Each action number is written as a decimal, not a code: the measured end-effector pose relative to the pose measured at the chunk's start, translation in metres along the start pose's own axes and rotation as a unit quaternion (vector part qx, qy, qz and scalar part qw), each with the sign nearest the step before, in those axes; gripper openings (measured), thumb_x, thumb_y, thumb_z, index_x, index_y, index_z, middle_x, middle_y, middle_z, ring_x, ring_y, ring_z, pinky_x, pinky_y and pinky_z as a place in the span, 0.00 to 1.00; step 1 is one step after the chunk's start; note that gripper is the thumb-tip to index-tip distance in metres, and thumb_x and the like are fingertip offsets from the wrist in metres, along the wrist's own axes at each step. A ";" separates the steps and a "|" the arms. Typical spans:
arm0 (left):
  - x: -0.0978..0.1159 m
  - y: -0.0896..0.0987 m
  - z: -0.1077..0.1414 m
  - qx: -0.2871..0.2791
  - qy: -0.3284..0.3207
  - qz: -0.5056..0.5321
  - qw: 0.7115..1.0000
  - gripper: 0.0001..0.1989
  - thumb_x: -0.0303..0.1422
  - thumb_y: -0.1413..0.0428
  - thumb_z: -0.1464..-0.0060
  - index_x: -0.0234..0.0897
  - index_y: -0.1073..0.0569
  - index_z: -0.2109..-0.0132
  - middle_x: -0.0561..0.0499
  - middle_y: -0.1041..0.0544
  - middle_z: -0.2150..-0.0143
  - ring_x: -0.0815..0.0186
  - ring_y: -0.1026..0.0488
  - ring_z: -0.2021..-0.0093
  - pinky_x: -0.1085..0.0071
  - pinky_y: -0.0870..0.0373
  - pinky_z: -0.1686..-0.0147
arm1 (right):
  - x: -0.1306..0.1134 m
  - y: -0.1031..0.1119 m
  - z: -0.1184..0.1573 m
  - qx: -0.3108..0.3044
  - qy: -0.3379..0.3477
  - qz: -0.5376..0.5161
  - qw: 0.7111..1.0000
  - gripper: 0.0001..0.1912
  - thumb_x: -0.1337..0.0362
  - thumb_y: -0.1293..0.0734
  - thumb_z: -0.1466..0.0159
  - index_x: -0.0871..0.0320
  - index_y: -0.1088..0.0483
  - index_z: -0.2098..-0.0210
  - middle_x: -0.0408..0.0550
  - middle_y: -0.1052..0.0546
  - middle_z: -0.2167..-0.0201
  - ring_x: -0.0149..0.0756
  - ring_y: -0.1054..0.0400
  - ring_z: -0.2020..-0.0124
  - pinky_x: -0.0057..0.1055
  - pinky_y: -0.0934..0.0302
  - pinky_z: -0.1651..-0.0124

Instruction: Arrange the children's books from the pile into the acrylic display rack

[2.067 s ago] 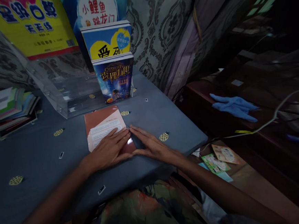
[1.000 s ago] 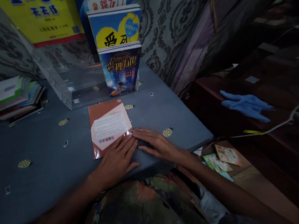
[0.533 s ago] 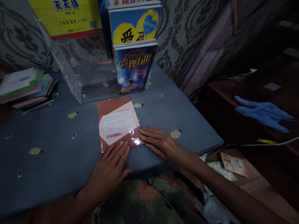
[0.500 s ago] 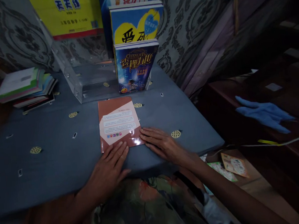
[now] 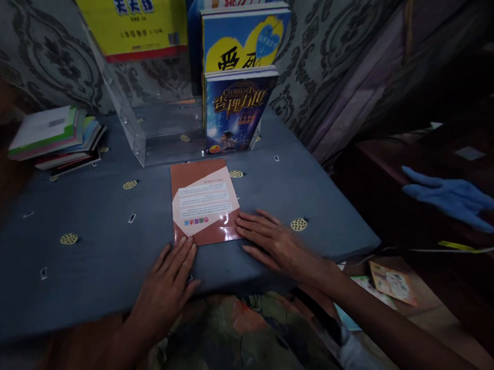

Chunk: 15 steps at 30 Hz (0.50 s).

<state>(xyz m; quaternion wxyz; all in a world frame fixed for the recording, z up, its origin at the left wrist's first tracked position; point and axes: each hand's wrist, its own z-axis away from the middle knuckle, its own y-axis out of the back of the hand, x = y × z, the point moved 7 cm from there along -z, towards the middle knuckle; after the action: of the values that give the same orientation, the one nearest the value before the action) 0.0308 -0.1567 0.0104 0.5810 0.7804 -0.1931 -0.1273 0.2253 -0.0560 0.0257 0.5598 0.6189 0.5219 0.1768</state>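
A thin reddish-brown book [image 5: 205,202] with a pale pink panel lies flat on the table, its printed text upside down to me. My left hand [image 5: 167,285] rests palm down at the book's near left corner, fingertips touching it and fingers stretched out. On the other side, my right hand [image 5: 272,241] lies flat with its fingertips on the near right corner, fingers slightly apart. Neither hand grips the book. Just beyond it stands a clear acrylic rack [image 5: 175,148], which holds a dark blue book [image 5: 239,114] in front of a blue and yellow book [image 5: 246,39].
A yellow workbook [image 5: 144,27] stands in the rack's left part. At the back left is a stack of books [image 5: 55,134]. The table's grey-blue cloth [image 5: 103,264] has pineapple prints. To the right lie a blue glove [image 5: 450,192] and, lower down, several booklets [image 5: 394,282].
The view has shifted, so the scene sits further right. My left hand has slid left along the book's near edge to its corner. My right hand stays at the right corner.
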 end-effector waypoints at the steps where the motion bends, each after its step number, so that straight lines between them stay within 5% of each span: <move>1: 0.000 -0.001 0.000 0.002 0.003 -0.002 1.000 0.30 0.38 0.59 0.28 0.35 0.56 0.25 0.39 0.33 0.32 0.55 0.36 0.32 0.54 0.37 0.36 | -0.007 -0.002 -0.003 -0.016 0.011 -0.007 1.000 0.21 0.62 0.40 0.27 0.56 0.34 0.36 0.55 0.26 0.39 0.46 0.35 0.35 0.56 0.44 0.31; 8: -0.002 -0.004 0.004 0.030 0.027 -0.021 0.999 0.27 0.38 0.58 0.29 0.34 0.46 0.28 0.37 0.33 0.32 0.53 0.34 0.34 0.52 0.40 0.34 | -0.050 -0.032 -0.029 -0.137 0.084 -0.039 0.986 0.31 0.57 0.38 0.27 0.64 0.44 0.30 0.59 0.39 0.31 0.43 0.50 0.27 0.46 0.53 0.26; 15: -0.002 -0.002 0.003 0.052 0.028 -0.012 0.998 0.28 0.35 0.55 0.30 0.32 0.45 0.28 0.38 0.29 0.35 0.54 0.31 0.35 0.53 0.38 0.35 | -0.053 -0.043 -0.045 -0.168 0.100 -0.051 0.979 0.40 0.48 0.38 0.29 0.65 0.52 0.27 0.63 0.48 0.28 0.47 0.59 0.25 0.48 0.58 0.24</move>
<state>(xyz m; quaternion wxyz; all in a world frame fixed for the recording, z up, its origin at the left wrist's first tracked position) 0.0285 -0.1577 0.0075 0.5428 0.8153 -0.1739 -0.1022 0.1491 -0.0855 0.0211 0.6093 0.4675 0.5689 0.2941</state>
